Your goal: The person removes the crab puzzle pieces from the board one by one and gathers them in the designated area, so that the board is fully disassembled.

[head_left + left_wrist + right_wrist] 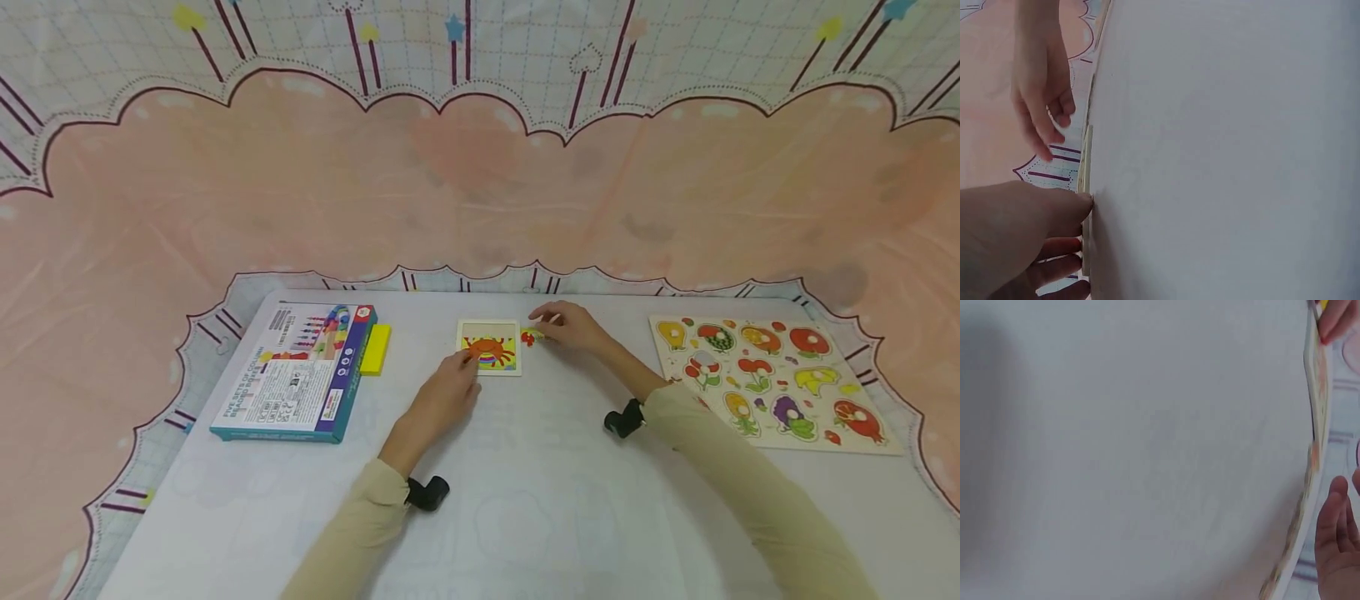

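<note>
In the head view, a small square puzzle board (490, 367) with a crab picture (491, 350) lies on the table's far half. My left hand (447, 389) rests its fingertips on the board's left side. The left wrist view shows that hand's thumb (1075, 205) at the board's near edge. A small red and yellow piece (528, 338) lies just right of the board. Over it hovers my right hand (572, 326), its fingers loosely bent. In the right wrist view, the right hand (1338, 540) shows nothing between its fingers.
A flat box (300, 375) with a purple side lies to the left. Beside it is a yellow block (375, 350). On the right lies a large board of fruit pictures (772, 379), partly behind my right forearm. A white table (525, 500) stands before a patterned cloth.
</note>
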Demonstrator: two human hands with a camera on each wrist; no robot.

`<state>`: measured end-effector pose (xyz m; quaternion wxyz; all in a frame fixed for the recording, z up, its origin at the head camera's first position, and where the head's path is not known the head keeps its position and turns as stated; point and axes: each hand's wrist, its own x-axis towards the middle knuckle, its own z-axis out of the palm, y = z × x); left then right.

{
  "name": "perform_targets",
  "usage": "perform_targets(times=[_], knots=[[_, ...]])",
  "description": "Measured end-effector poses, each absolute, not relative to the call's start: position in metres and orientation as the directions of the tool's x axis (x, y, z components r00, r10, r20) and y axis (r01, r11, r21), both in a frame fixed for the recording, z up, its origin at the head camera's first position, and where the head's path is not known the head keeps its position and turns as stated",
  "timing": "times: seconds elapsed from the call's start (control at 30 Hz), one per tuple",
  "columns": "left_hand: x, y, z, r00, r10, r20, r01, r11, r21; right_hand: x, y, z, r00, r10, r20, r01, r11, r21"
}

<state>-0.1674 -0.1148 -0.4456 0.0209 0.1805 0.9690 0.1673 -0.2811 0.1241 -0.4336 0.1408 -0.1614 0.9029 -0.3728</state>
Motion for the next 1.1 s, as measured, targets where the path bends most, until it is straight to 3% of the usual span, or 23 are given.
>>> perform_targets(times=[0.27, 0.6, 1.0, 1.1], knots=[[-0.165, -0.111, -0.445, -0.89, 0.455, -0.035, 0.426, 0.856, 0.292, -0.284, 0.077, -0.441, -0.827, -0.546, -0.135, -0.274, 0.6, -0.752], [-0.161, -0.108, -0.443, -0.885, 0.463, -0.06, 0.439, 0.869, 0.23, -0.289, 0.06, -0.442, -0.826, -0.535, -0.178, -0.231, 0.61, -0.758], [-0.159, -0.103, -0.444, -0.883, 0.458, -0.099, 0.426, 0.872, 0.24, -0.293, 0.045, -0.44, -0.741, -0.625, -0.245, -0.276, 0.616, -0.738], [-0.159, -0.103, -0.443, -0.878, 0.472, -0.081, 0.444, 0.865, 0.234, -0.294, 0.042, -0.44, -0.746, -0.615, -0.256, -0.27, 0.63, -0.728]])
